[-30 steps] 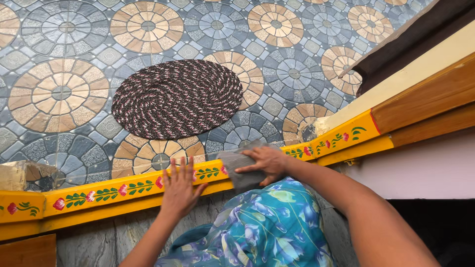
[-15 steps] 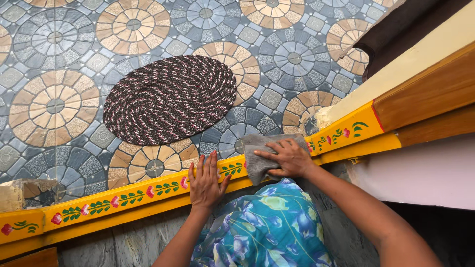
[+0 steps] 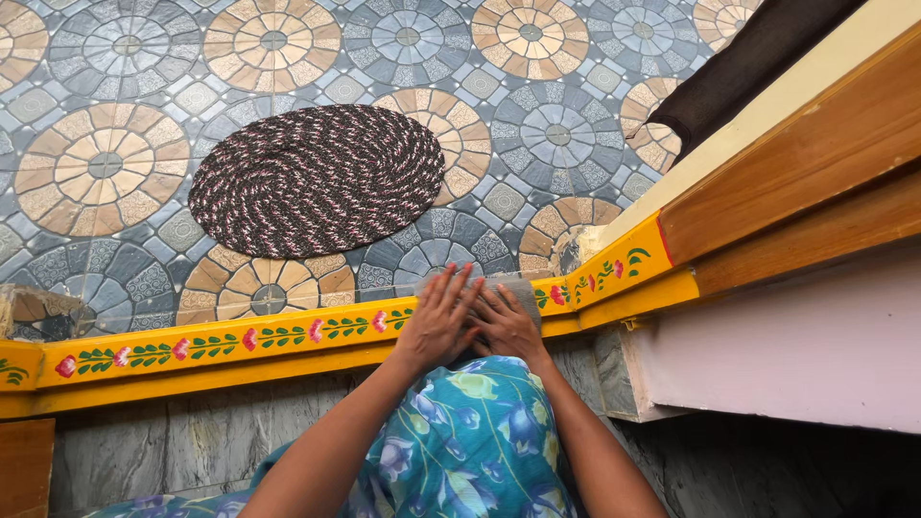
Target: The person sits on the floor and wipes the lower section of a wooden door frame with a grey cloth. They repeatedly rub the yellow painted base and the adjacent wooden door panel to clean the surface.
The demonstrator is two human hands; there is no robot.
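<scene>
Your left hand [image 3: 436, 321] and right hand [image 3: 507, 324] now sit side by side on the yellow painted ledge [image 3: 240, 343], fingers touching or overlapping at the middle. A second ago they were apart: the left lay flat on the ledge further left, and the right alone pressed the grey cloth [image 3: 523, 286]. Since then the left has slid right to join it.

Cloth: mostly hidden under both hands; only a grey edge shows past your right fingertips, on top of the ledge near where it meets the raised floral corner piece [image 3: 614, 270].

Hand state: both lie flat with fingers spread, pressing down on the cloth rather than closed round it. Whether any finger pinches the fabric, you cannot tell from this view.

Judgement: two palms on one rag suggests you are bearing down harder on one spot of the ledge, or regathering the cloth, not travelling along it.

Surroundings: the oval braided mat [image 3: 317, 180] lies on the patterned tile floor [image 3: 106, 163] beyond the ledge, well apart from your hands. A wooden frame [image 3: 796, 144] runs up to the right. Blue floral fabric [image 3: 470, 432] covers your lap below.
</scene>
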